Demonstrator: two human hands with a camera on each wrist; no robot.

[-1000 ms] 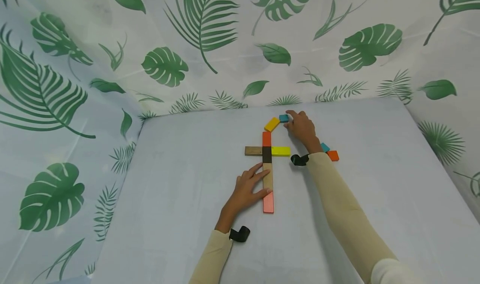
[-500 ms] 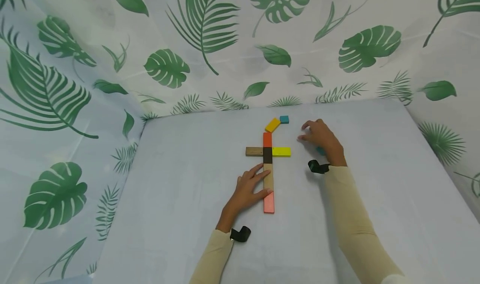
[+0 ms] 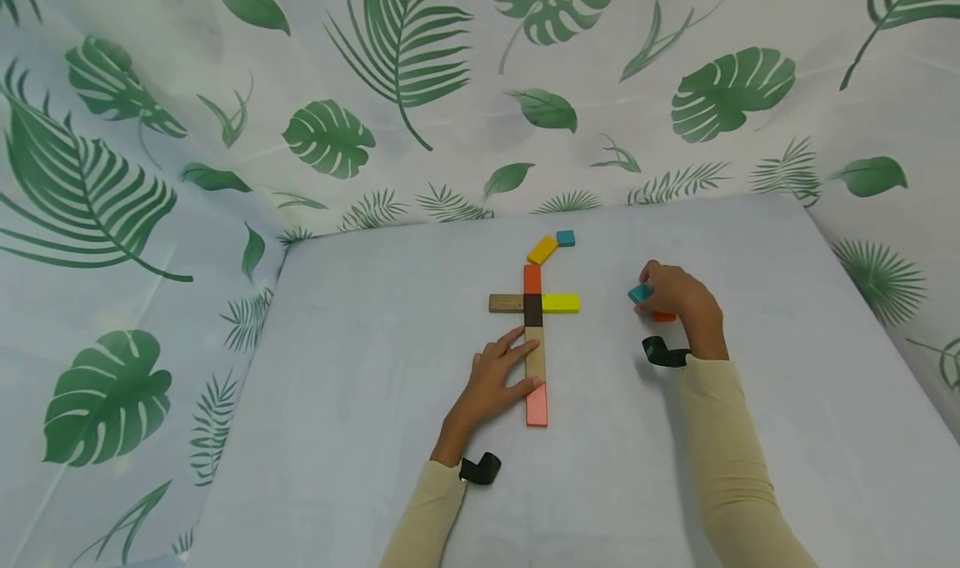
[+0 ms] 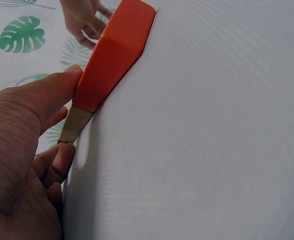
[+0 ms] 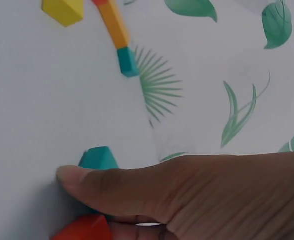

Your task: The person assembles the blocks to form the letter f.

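My left hand [image 3: 495, 376] rests along a column of blocks, its thumb and extended fingers touching the tan block [image 3: 535, 355] and the top of the pink block [image 3: 537, 409]. The left wrist view shows that thumb against the pink block, which looks red there [image 4: 114, 52]. Above stand a dark brown block [image 3: 533, 310], a red-orange block [image 3: 532, 278], a slanted amber block [image 3: 542, 249] and a small teal block [image 3: 566, 238]. On the right, my right hand [image 3: 686, 301] pinches another teal block [image 3: 638, 294] between thumb and fingers. An orange block [image 3: 663, 317] lies partly hidden beneath this hand.
A brown wooden block [image 3: 507, 303] and a bright yellow block [image 3: 560, 303] flank the dark brown one, forming a cross. The pale cloth surface [image 3: 360, 384] meets a leaf-patterned backdrop [image 3: 450, 168] behind and at both sides.
My right hand has left the small teal block beside the amber one, moved right and toward me, and taken hold of the other teal block. The left hand has stayed in place.
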